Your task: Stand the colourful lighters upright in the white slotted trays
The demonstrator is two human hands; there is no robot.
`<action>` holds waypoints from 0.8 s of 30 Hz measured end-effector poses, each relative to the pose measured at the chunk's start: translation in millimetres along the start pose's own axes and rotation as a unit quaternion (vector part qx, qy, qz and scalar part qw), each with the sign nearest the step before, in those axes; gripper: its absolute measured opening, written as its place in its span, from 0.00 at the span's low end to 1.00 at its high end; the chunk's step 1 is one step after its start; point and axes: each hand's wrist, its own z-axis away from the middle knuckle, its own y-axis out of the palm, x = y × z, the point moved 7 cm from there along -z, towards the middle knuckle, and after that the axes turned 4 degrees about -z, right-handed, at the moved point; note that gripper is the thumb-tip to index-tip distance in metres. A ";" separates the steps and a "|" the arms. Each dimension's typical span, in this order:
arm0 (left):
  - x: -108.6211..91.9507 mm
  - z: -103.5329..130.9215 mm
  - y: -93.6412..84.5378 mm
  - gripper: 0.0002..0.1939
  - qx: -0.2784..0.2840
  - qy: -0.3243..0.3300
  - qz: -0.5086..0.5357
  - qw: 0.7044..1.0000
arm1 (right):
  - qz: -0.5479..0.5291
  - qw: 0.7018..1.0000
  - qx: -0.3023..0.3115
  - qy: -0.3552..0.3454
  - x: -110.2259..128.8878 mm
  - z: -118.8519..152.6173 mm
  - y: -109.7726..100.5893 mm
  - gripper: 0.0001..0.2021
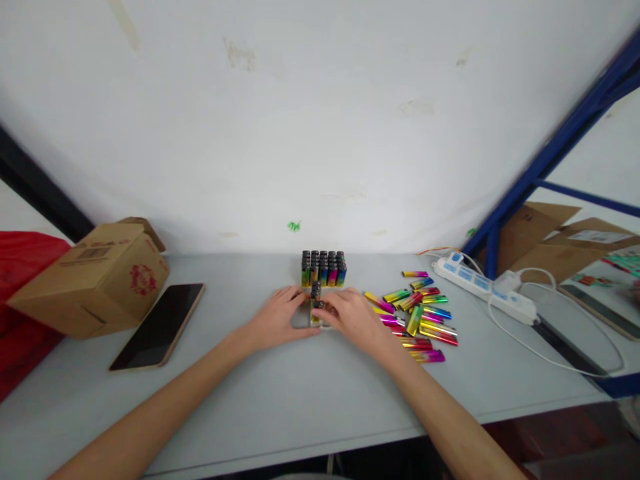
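Observation:
A small white tray (313,324) sits on the table between my hands, with a row of black-topped lighters (316,290) upright in it. My left hand (280,318) is closed around the tray's left side, thumb along the front and fingers farther back. Over the tray, my right hand (354,319) pinches a lighter (319,305) by its dark top; the fingers partly hide it. Just behind stands a block of upright lighters (323,272) in several rows, black tops up and colourful metallic bodies below. To the right lies a loose pile of shiny multicoloured lighter-shaped pieces (415,320).
A cardboard box (95,273) and a dark-screened phone (159,327) are on the left, beside a red bag (27,293). A white power strip (485,290) with trailing cables lies at the right, near a blue frame post (540,160) and an opened carton (535,233).

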 end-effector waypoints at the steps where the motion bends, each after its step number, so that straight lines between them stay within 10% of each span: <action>1: 0.5 0.3 0.0 0.31 -0.001 0.000 0.001 1.000 | 0.016 1.000 0.011 0.010 0.0 -0.8 0.5 0.11; 8: 3.7 0.6 -0.1 0.33 0.000 -0.007 -0.001 1.000 | -0.017 1.000 -0.022 0.010 -11.6 1.0 -16.6 0.26; 14: 3.1 -1.1 -0.4 0.35 0.005 -0.010 -0.007 1.000 | -0.034 0.987 -0.128 0.090 -94.0 26.7 -86.4 0.14; 19: 2.1 -2.3 0.0 0.35 0.009 -0.009 -0.010 1.000 | -0.010 0.990 -0.027 0.137 -145.4 61.6 -97.2 0.11; 24: 2.2 -1.9 1.5 0.35 0.019 -0.011 -0.011 1.000 | -0.025 0.993 0.012 0.112 -137.8 72.0 -76.9 0.08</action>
